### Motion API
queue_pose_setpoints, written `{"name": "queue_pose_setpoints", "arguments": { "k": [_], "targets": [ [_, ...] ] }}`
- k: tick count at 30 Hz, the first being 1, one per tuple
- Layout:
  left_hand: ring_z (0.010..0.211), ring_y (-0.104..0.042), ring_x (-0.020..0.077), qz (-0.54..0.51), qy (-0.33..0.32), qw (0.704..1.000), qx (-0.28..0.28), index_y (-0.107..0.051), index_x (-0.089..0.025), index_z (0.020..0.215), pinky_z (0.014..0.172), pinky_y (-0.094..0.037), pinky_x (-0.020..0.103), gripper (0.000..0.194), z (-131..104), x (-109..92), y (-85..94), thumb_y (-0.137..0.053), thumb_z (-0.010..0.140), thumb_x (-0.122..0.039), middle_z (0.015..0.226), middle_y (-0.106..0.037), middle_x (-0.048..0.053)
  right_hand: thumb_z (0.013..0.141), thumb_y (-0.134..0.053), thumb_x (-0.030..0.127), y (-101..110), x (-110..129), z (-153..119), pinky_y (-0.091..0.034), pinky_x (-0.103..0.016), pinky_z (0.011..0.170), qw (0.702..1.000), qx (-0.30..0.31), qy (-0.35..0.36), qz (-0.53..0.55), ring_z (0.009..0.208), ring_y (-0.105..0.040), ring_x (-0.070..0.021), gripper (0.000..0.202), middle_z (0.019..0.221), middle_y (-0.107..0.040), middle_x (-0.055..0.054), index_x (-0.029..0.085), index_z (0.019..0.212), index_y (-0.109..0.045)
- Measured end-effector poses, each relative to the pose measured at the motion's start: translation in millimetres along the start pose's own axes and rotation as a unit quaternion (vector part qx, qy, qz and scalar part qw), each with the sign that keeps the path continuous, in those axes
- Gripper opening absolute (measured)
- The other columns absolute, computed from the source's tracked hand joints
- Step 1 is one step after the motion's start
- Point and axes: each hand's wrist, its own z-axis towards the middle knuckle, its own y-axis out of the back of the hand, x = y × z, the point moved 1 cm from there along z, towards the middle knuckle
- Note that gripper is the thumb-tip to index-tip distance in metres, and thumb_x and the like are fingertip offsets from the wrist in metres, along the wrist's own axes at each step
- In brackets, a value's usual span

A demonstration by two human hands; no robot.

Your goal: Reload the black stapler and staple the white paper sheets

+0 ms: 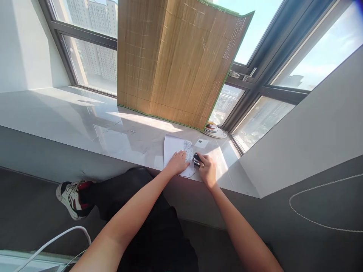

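White paper sheets lie on the pale windowsill, with a dense dark printed or written patch near their right side. My left hand rests on the paper with its fingers spread over the lower part. Just right of it, my right hand is wrapped round a black stapler, whose front end is at the paper's right edge. Whether the stapler's jaws are pressed together is too small to tell. A small white card with a dark square lies above my right hand.
A bamboo blind hangs over the window behind the paper. Stacked round discs sit at its lower right corner. The glossy sill stretches left. A beaded cord hangs at the right, and a shoe shows at lower left.
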Motion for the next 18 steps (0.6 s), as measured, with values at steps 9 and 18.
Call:
{"name": "queue_pose_setpoints", "arguments": {
  "k": [9,18],
  "targets": [
    [0.153,-0.046,0.0305,-0.169,0.042,0.985,-0.022,-0.059,-0.018,0.14,0.127,-0.037,0.045,0.056,9.9,15.7,8.1,-0.062,0.085,-0.016,0.167,-0.044,0.016,0.083,-0.072,0.04,20.2,-28.5,26.8,-0.049,-0.039,0.07,0.992,0.047,-0.118,-0.028,0.076,-0.066,-0.0282,0.023,0.082,-0.072,-0.01,0.022,0.098,-0.075],
    [0.121,-0.067,0.0249,-0.441,0.255,0.829,-0.228,-0.062,-0.022,0.11,0.081,-0.059,0.034,0.039,1.8,31.1,21.9,-0.051,0.077,-0.004,0.134,-0.063,0.013,0.088,-0.071,0.036,-33.6,44.7,89.0,-0.044,-0.032,0.072,0.991,0.06,-0.115,-0.009,0.085,-0.067,-0.0254,0.016,0.088,-0.075,-0.008,0.022,0.094,-0.068]
  ]
}}
